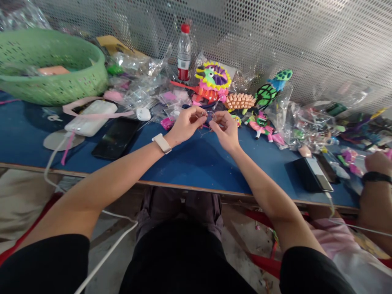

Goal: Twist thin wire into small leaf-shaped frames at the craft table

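My left hand (187, 122) and my right hand (225, 127) meet over the blue table (190, 163), fingers pinched together on a small thin wire ring (207, 118) held between them. A white watch band sits on my left wrist. Just behind the hands lie colourful toy figures: a round pink and yellow one (212, 81), an orange spiky one (240, 101), a green turtle-like one (269, 92) and a small pink and green one (261, 122).
A green basket (61, 69) stands at the back left, with a white power bank (90, 117) and a black phone (116, 138) near it. A water bottle (184, 53) stands by the mesh wall. Clear plastic bags clutter the back. Another person's arm (375, 183) rests at right beside a dark box (310, 174).
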The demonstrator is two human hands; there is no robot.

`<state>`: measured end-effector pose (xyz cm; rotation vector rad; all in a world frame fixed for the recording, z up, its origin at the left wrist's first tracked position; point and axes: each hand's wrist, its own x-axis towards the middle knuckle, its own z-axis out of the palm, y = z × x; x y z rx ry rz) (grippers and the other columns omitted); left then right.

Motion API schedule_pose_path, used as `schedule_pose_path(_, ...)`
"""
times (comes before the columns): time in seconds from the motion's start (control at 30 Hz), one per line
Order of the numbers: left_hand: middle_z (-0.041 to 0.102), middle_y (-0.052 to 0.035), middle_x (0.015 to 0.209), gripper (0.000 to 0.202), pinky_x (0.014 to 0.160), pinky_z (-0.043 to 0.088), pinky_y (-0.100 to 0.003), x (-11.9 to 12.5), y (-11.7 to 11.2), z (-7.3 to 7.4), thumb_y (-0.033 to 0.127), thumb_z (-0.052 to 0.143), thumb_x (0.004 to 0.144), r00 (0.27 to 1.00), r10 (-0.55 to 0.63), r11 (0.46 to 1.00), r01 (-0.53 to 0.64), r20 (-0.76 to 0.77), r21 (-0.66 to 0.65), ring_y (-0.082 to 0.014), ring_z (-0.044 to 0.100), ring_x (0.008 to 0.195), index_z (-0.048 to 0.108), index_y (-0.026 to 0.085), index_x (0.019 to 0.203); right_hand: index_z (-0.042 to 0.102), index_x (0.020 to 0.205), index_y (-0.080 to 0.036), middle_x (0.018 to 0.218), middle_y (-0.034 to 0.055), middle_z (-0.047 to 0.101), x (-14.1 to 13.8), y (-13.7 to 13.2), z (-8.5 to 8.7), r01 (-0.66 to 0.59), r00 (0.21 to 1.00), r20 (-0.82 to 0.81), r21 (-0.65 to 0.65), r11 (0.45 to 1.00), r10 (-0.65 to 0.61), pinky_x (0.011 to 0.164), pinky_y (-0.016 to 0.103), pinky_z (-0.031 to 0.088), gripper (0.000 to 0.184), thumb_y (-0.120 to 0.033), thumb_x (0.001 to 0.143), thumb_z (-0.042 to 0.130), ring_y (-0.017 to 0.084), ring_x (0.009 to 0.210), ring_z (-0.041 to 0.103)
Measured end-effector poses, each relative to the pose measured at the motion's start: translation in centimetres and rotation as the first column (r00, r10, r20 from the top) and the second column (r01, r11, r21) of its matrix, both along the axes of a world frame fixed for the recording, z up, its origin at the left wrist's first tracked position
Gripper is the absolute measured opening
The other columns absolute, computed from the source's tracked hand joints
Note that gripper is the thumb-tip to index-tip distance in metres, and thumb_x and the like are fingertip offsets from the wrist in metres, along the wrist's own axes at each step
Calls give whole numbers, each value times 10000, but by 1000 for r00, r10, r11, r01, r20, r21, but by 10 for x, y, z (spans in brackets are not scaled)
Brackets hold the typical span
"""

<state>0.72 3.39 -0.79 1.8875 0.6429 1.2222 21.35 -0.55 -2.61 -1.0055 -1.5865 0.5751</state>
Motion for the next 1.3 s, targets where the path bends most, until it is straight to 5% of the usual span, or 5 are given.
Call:
schedule_pose_path(0.1, 793, -71, 960, 303, 725, 642, -327, 1, -3, 0, 497, 761, 1112, 998, -37, 998, 40, -53, 54, -179, 731, 753, 728, 196, 1092, 731, 1254, -306, 1082, 48, 807, -1, -5, 8, 76, 995, 51, 119, 990, -83, 800, 359, 677, 354, -610, 1077, 766, 221, 979, 789)
schedule_pose_path(0.23, 786, -58, 928, 253, 699, 604, -302, 1, -6, 0, 451, 738, 1118, 996, -51, 993, 59, -73, 107, -169, 710, 742, 727, 202, 1070, 807, 1133, -280, 1059, 58, 825, 2, -7, 16, 106, 977, 157, 217, 970, -142, 832, 386, 691, 227, -484, 1111, 711, 225, 957, 786)
schedule_pose_path(0.57, 781, -42, 891, 64, 722, 568, -327, 2, -13, 2, 251, 698, 1093, 975, 130, 961, -79, -180, 266, -186, 705, 758, 737, 205, 1069, 778, 1058, -263, 1041, 53, 815, 17, -2, 25, -15, 935, 351, 177, 984, -48, 895, 417, 670, 154, -354, 1117, 669, 231, 947, 756)
schedule_pose_path(0.83, 836, -103, 1182, 189, 915, 684, -417, -1, -15, 5, 221, 651, 1120, 961, 183, 944, -112, -208, 310, -255, 804, 996, 757, 209, 1275, 724, 1128, -278, 996, 34, 765, 13, 5, 10, -41, 987, 154, 14, 999, 38, 788, 368, 644, 212, -489, 1105, 732, 203, 875, 736)
schedule_pose_path(1.3, 825, -97, 1155, 95, 873, 604, -364, -1, -12, 8, 173, 647, 1103, 966, 122, 966, -63, -227, 251, -226, 762, 967, 714, 212, 1157, 743, 1095, -265, 1019, 37, 805, 9, 0, 10, 23, 989, 145, 110, 994, -39, 910, 411, 699, 157, -415, 1049, 756, 212, 939, 781)
